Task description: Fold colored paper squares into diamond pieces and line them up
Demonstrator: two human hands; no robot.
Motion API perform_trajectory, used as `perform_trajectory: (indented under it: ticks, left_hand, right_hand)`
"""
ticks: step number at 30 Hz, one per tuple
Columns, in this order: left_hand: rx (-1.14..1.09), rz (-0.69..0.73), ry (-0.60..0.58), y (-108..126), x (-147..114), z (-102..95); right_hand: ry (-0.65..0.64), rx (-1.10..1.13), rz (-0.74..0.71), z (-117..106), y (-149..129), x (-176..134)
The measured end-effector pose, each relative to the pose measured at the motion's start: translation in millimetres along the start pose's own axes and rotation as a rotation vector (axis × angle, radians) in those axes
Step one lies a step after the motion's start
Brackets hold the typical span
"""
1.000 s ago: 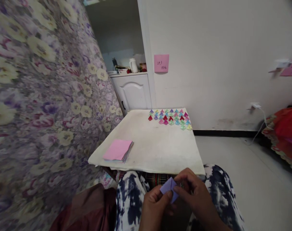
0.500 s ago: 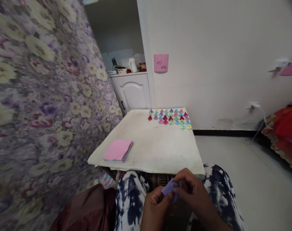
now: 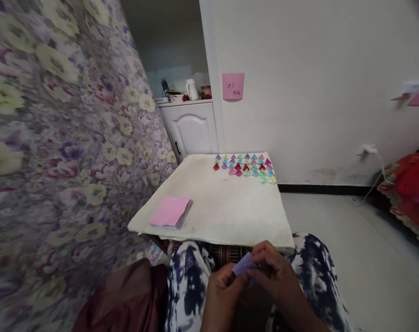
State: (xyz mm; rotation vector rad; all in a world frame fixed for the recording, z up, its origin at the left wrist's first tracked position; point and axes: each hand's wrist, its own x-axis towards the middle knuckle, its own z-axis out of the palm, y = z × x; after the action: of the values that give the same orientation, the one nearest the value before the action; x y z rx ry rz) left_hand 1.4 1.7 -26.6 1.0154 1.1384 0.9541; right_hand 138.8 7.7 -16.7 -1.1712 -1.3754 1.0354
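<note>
Low in the frame, over the lap in blue-and-white patterned trousers (image 3: 188, 286), just short of the near edge of the white table (image 3: 226, 212): a small folded purple paper (image 3: 244, 266), held between both hands. Left hand (image 3: 223, 295) closed from below and the left, thumb and fingertips pinching the paper's lower left end. Right hand (image 3: 278, 276) curled over from the right, fingertips pressed together on the paper's upper right part. Long axis of the paper slanted, low at the left and rising toward the upper right, flat face turned up toward the camera; exact shape of the far tip hidden under the right fingers.

On the table, at the near left corner, a stack of pink square sheets (image 3: 170, 212). At the far right corner, rows of small folded paper pieces (image 3: 245, 166) in purple, red, green, blue and yellow, points up. On the wall beyond, a pink note (image 3: 233, 85). Left of everything, a flowered cloth (image 3: 57, 138).
</note>
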Motion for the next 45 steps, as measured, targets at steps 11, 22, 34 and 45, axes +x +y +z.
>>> perform_trajectory:
  ticks: [11,22,34,45]
  left_hand:
    - [-0.124,-0.086,-0.001,3,0,-0.5]
    - [-0.228,-0.14,-0.037,5,-4,-4.5]
    - [-0.469,-0.228,-0.063,2,0,-12.1]
    - [-0.307,-0.164,0.013,-2,7,-8.6]
  right_hand:
    - [-0.062,-0.133,-0.258,-4,13,-7]
    - [-0.149,-0.256,-0.504,-5,32,-7]
    - [-0.284,-0.368,-0.493,-10,30,-3]
    - [-0.209,-0.138,-0.373,-12,22,-4]
